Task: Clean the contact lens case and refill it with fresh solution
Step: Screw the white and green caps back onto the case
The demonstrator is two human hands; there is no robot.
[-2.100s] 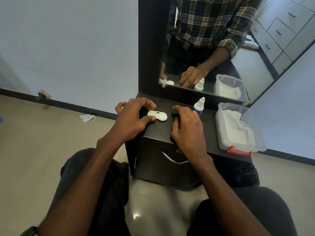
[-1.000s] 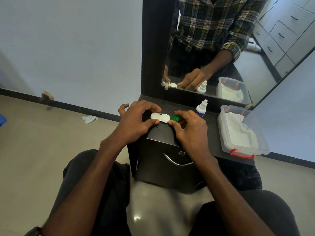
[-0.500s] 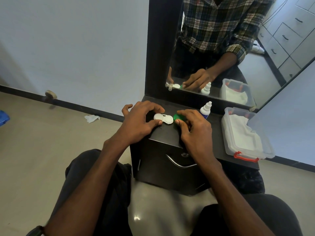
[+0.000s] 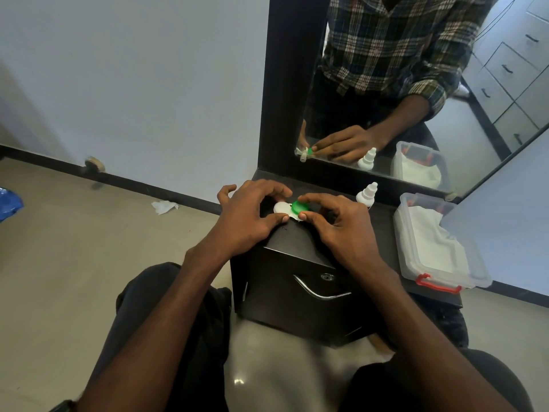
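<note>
At frame centre, on the black desk (image 4: 300, 242), the left hand (image 4: 246, 221) pinches the contact lens case (image 4: 282, 210), its long axis lying left-right. The right hand (image 4: 341, 230), clamped on the green cap (image 4: 300, 207), sits directly over the right well.

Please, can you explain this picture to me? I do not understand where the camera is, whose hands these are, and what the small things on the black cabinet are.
The camera sits on a person's head and looks down at their own two hands; there is no machine. The left hand holds the white contact lens case on the black cabinet. The right hand pinches the green cap at the case's right side. Behind stands a white solution bottle, and to the right a clear plastic box with a red latch. The mirror shows the same person.
</note>
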